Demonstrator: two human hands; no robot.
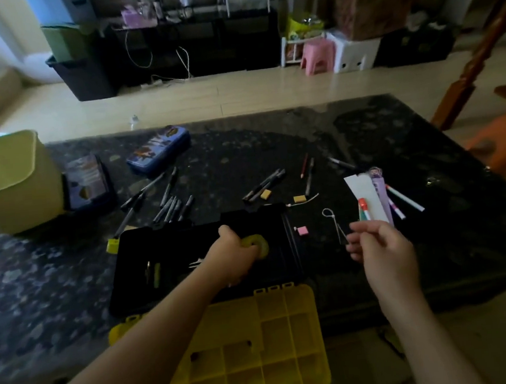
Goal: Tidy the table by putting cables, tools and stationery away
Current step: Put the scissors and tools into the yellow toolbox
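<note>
A black toolbox [135, 263] stands open on the dark stone table [393, 136], its yellow lid [259, 344] folded toward me. My left hand [231, 255] is inside the box, gripping a yellow-green roll of tape [259, 246]. My right hand [376, 248] hovers right of the box, pinching a thin white cable tie [332, 220] whose loop points away from me. Several black pens [170, 205] lie behind the box, more pens [265, 184] sit at centre, and white markers [405, 198] lie at right.
A yellow-green bin [6, 182] stands at the table's left edge beside a dark booklet [87, 182]. A blue pencil case [159, 149] lies farther back. Erasers [266, 194], a pink eraser [302, 230], white cards [365, 191] and a glue tube [364, 208] are scattered at right.
</note>
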